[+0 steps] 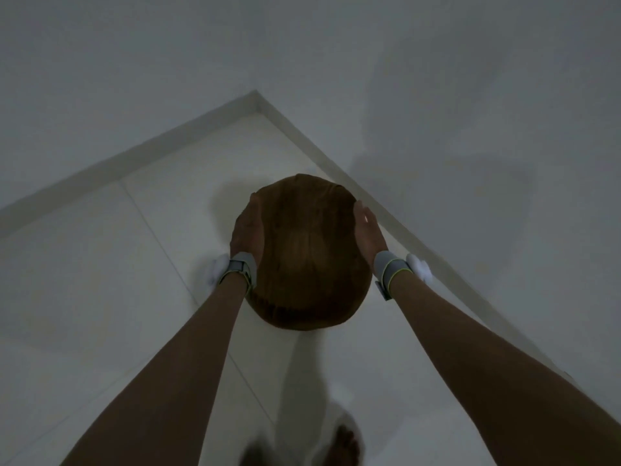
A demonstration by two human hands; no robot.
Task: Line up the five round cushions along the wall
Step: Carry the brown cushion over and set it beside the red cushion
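Note:
A round brown cushion (304,253) is in the middle of the head view, held out above the white tiled floor close to a room corner. My left hand (247,230) presses flat against its left side and my right hand (368,230) against its right side. Both wrists carry grey straps. The cushion casts a faint shadow on the floor behind it. No other cushion is in sight.
Two white walls meet at a corner (257,95), with a pale skirting board (134,153) running along each. The right wall's skirting (403,230) passes just beyond my right hand. A bare foot (346,445) stands on the tiles at the bottom edge.

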